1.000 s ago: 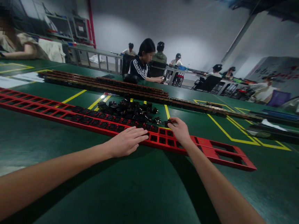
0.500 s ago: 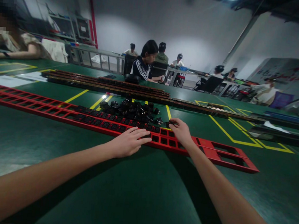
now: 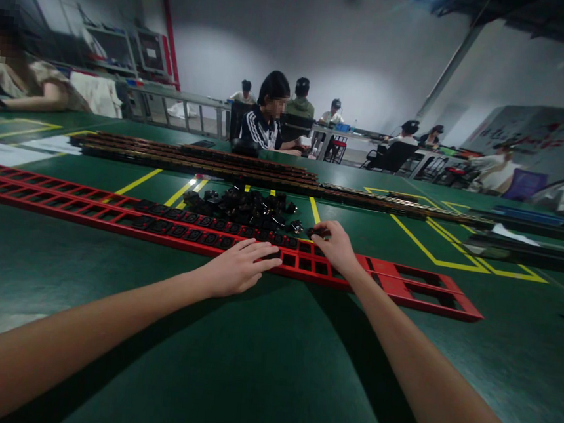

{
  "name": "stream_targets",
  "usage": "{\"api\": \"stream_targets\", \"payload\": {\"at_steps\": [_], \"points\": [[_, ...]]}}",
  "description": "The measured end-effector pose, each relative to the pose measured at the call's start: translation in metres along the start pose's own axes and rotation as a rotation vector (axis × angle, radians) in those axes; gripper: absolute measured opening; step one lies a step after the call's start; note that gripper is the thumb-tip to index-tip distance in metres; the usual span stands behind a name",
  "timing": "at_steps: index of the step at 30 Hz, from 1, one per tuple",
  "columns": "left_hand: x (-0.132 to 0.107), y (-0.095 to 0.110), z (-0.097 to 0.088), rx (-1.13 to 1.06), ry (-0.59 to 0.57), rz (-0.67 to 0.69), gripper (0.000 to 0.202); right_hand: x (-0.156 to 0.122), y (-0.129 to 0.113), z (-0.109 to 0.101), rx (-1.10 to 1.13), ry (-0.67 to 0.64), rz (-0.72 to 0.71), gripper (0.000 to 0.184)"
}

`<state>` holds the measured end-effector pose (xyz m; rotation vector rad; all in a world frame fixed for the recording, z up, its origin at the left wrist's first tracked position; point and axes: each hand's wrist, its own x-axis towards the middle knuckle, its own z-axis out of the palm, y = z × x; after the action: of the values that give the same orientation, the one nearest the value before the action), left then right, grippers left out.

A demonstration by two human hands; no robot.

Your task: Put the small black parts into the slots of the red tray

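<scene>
A long red frame (image 3: 392,274) with two rows of square openings lies across the green table. Black power sockets (image 3: 194,235) fill part of both rows near its middle. My left hand (image 3: 237,270) rests over the near row with its fingers stretched out, at the end of the filled stretch; what lies under the fingertips is partly hidden. Between the thumb and fingers of my right hand (image 3: 337,248) is a small black socket (image 3: 316,231), held just above the far row. Behind the frame lies a loose pile of black sockets (image 3: 250,203).
Long dark strips (image 3: 197,159) lie stacked beyond the pile, and more dark rails (image 3: 530,250) lie at right. Paper sheets (image 3: 10,153) are at left. Yellow tape (image 3: 408,239) marks the table (image 3: 258,367). A co-worker (image 3: 265,114) sits across; another person's arm (image 3: 45,95) rests at far left.
The whole view has shifted slightly. My right hand, with the socket in its fingers, stays at nearly the same spot over the frame. My left hand has hardly moved.
</scene>
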<state>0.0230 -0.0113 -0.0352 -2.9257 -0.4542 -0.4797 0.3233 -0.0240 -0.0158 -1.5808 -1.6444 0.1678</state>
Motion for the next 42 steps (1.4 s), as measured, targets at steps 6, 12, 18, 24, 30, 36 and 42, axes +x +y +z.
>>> {"api": "stream_targets", "payload": {"at_steps": [6, 12, 18, 24, 30, 36, 42], "points": [[0.000, 0.000, 0.000, -0.014, 0.010, -0.004, 0.052, -0.001, -0.002, 0.001, 0.040, -0.021, 0.058, 0.013], [0.000, 0.000, 0.000, -0.020, 0.006, -0.004, 0.052, -0.003, -0.006, -0.001, 0.074, -0.030, 0.076, 0.013], [0.000, 0.000, 0.000, -0.031, 0.012, -0.013, 0.052, -0.002, -0.010, -0.002, 0.101, -0.025, 0.101, 0.015], [0.000, 0.000, 0.000, -0.022, 0.010, -0.007, 0.052, -0.002, -0.011, -0.004, 0.006, 0.002, 0.124, 0.013], [0.001, 0.001, -0.001, -0.044, 0.017, -0.009, 0.052, -0.002, -0.009, -0.004, 0.031, -0.017, 0.060, 0.017], [0.001, 0.001, -0.001, -0.023, 0.003, -0.008, 0.052, -0.002, -0.014, -0.006, 0.064, -0.050, 0.021, 0.025], [0.000, 0.000, -0.001, -0.019, 0.009, -0.009, 0.052, -0.004, -0.019, -0.008, 0.096, -0.077, -0.013, 0.027]]}}
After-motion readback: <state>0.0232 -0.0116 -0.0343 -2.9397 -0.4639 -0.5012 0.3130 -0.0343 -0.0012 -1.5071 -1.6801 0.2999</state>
